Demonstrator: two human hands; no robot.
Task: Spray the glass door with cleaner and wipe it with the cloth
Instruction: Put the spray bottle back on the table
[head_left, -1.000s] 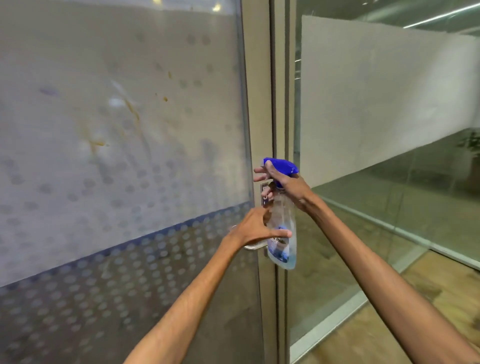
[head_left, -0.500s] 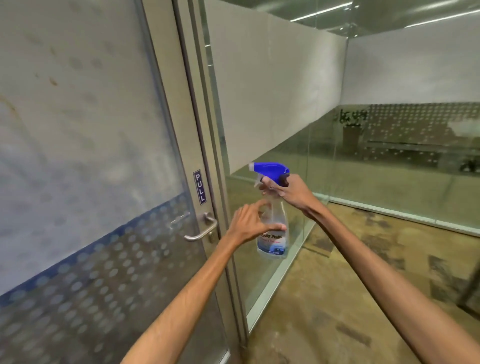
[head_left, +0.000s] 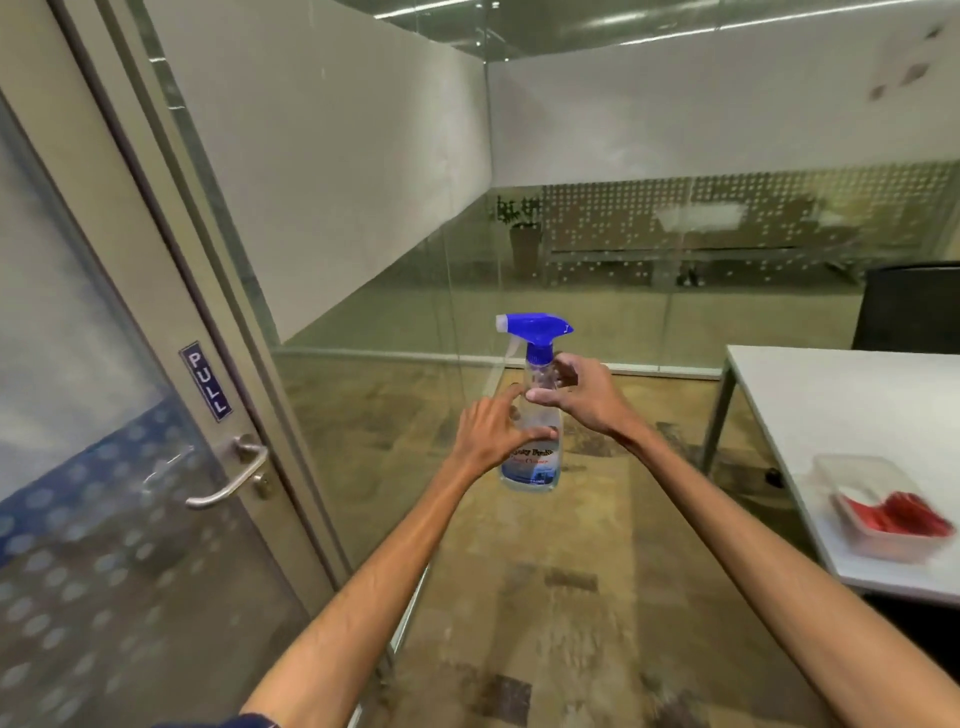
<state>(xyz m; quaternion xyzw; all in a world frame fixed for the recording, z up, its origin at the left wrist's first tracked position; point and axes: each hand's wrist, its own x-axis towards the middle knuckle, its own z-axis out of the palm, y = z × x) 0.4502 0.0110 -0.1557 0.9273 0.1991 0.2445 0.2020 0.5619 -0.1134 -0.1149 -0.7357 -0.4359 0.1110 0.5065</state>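
The spray bottle (head_left: 532, 467) is upright in mid-air, right of the glass door (head_left: 78, 364) — both hands on it; the left hand (head_left: 491, 434) wraps thumb and fingers round the clear body; the right hand (head_left: 584, 397) curls round the neck under the blue trigger head. Farther right of the door, a white table (head_left: 831, 415) bears a tray (head_left: 883, 545) of red items.

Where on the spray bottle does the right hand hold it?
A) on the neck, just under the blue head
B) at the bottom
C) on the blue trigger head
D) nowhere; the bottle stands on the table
A: the right hand grips the bottle at its clear neck, while the left hand holds the body lower down, near the label.
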